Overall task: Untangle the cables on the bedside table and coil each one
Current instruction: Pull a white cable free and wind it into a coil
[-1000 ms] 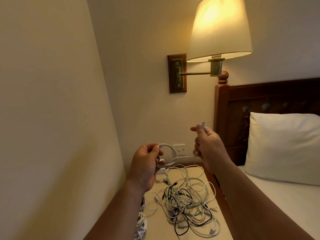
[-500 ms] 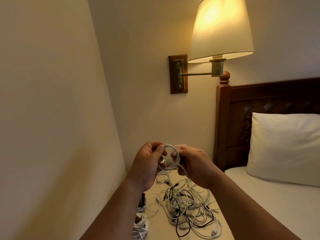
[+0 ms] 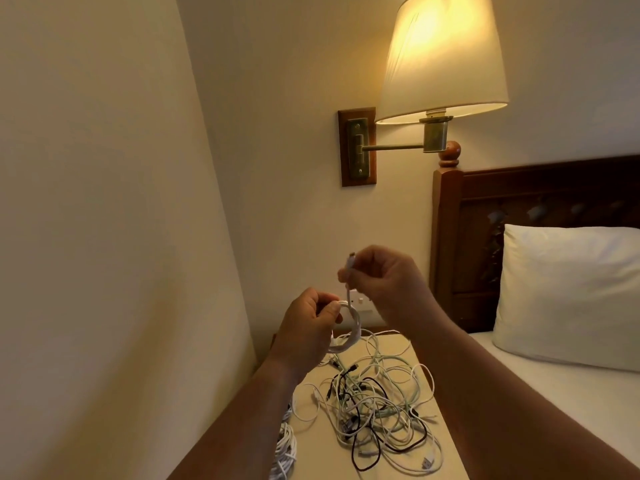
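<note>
Holding a thin white cable wound into a small round coil (image 3: 356, 325), our left hand (image 3: 308, 327) pinches the loops between thumb and curled fingers, just above the far end of the cream-topped bedside table (image 3: 318, 453). Our right hand (image 3: 384, 285), a little higher and close beside the left, pinches the free tail of the same cable between thumb and forefinger. The small plug end (image 3: 350, 262) points upward, and the short tail runs down to the coil. Below our hands, a loose tangled heap of white, pale green and black cables (image 3: 377, 410) lies spread over the middle of the tabletop, with several connectors showing among the strands. At the table's left edge, partly hidden by our left forearm, we see a bundle of white cable (image 3: 285, 445) already wound. A lit wall lamp with a cream fabric shade (image 3: 443, 57) hangs above. A dark carved wooden headboard (image 3: 519, 244) and a white pillow (image 3: 568, 292) stand to the right.
</note>
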